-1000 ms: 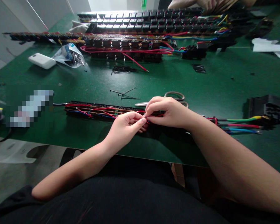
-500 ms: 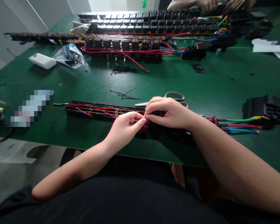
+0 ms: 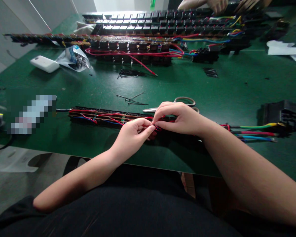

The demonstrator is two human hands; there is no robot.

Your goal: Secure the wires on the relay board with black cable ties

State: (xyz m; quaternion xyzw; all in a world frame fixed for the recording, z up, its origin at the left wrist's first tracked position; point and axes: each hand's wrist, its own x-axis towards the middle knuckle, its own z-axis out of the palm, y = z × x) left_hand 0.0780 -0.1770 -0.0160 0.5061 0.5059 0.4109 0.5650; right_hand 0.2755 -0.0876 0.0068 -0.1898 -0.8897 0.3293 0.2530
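A long black strip of wired sockets (image 3: pixel 106 118) lies along the near side of the table, with red, blue and brown wires running over it. Above its middle, my left hand (image 3: pixel 135 133) is closed in a pinch, thumb against forefinger. My right hand (image 3: pixel 179 118) pinches at the same spot, fingertips meeting the left ones. What the fingertips hold is too small and covered to make out; red wire shows just beneath them. Scissors (image 3: pixel 187 100) lie behind my right hand, partly covered by it. Several loose black cable ties (image 3: pixel 132 99) are beyond the strip.
More wired black strips (image 3: pixel 138 24) fill the back of the table. A bundle of cable ties (image 3: pixel 130 73), a plastic bag (image 3: pixel 75 59) and a white case (image 3: pixel 44 64) lie before them. At right sits a black connector block (image 3: pixel 281 115). Another person's hands (image 3: pixel 219 5) are at the far edge.
Almost nothing differs. My hands stay pinched together at the same spot on the strip; the other person's hands at the back have shifted slightly.
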